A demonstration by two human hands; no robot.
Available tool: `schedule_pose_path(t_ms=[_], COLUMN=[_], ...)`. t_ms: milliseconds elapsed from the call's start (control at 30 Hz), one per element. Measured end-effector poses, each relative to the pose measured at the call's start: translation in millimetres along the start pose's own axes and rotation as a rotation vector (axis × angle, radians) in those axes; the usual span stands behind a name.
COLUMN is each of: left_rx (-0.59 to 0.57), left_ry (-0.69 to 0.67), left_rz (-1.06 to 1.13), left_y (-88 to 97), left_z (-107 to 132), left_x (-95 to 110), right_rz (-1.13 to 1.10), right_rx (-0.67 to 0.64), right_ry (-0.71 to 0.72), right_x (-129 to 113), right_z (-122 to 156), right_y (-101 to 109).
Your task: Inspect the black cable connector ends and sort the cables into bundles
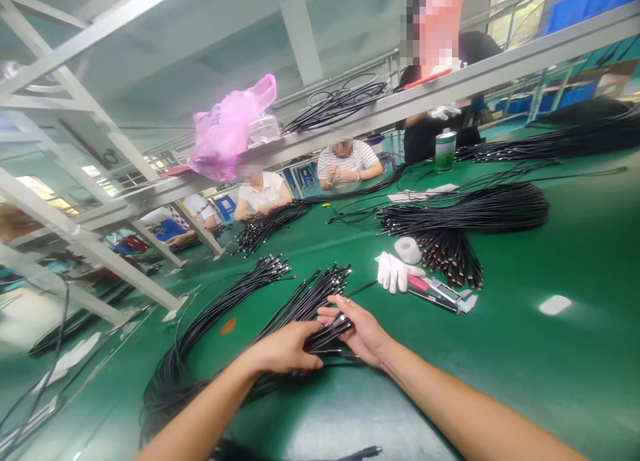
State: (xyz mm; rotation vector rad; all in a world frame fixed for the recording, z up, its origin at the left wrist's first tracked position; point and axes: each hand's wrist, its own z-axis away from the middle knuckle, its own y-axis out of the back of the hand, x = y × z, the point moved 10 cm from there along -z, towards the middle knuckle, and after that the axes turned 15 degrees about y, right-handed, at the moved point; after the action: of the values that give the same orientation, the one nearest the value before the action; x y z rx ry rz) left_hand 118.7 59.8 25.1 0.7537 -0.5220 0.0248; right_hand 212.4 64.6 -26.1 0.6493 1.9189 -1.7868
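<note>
My left hand (283, 349) and my right hand (361, 331) close together around a small bunch of black cables (330, 334) with metal-tipped connector ends. The cables trail from my hands into long loops (170, 394) lying on the green bench mat (500, 367). Just beyond my hands, further black cable bundles (310, 301) fan out. To the right of these lie white cotton gloves (393, 271), a roll of white tape (408, 249) and a digital caliper (443, 291).
A large black cable bundle (465, 207) lies further along the mat. A green-labelled can (445, 150) stands behind it. Several co-workers sit across the bench beyond a grey metal shelf rail (400, 107), which carries a pink plastic bag (230, 131) and coiled cables.
</note>
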Motion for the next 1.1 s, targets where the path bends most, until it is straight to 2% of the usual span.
schedule_pose_path(t_ms=[100, 167, 200, 333, 467, 633, 833, 967, 1100], left_rx=[0.114, 0.161, 0.139, -0.097, -0.085, -0.05, -0.075, -0.084, -0.155], left_ry=[-0.102, -0.165, -0.161, -0.074, -0.135, -0.138, -0.145, -0.144, -0.15], left_rz=[-0.189, -0.146, -0.067, 0.44, 0.777, 0.938, 1.074, 1.107, 1.127], left_y=[-10.1, -9.8, -10.7, -22.0, -18.0, -18.1, -15.6, -16.1, -22.0], left_z=[-14, -19, -21, -26, -25, -35, -45, -48, -49], left_x=[15, 20, 16, -8, -21, -34, -41, -41, -37], right_rz=[0.053, 0.089, 0.099, 0.128, 0.131, 0.21, 0.271, 0.328, 0.391], right_rx=[-0.006, -0.016, -0.015, 0.001, -0.035, -0.058, -0.067, -0.105, -0.092], right_ry=[-0.002, 0.0, 0.007, 0.058, 0.081, 0.105, 0.102, 0.112, 0.084], right_x=[-1, -2, -4, -17, -21, -21, -20, -19, -19], right_z=[-1, -4, -7, -17, -18, -16, -15, -13, -10], right_y=[5, 10, 14, 28, 30, 31, 34, 34, 38])
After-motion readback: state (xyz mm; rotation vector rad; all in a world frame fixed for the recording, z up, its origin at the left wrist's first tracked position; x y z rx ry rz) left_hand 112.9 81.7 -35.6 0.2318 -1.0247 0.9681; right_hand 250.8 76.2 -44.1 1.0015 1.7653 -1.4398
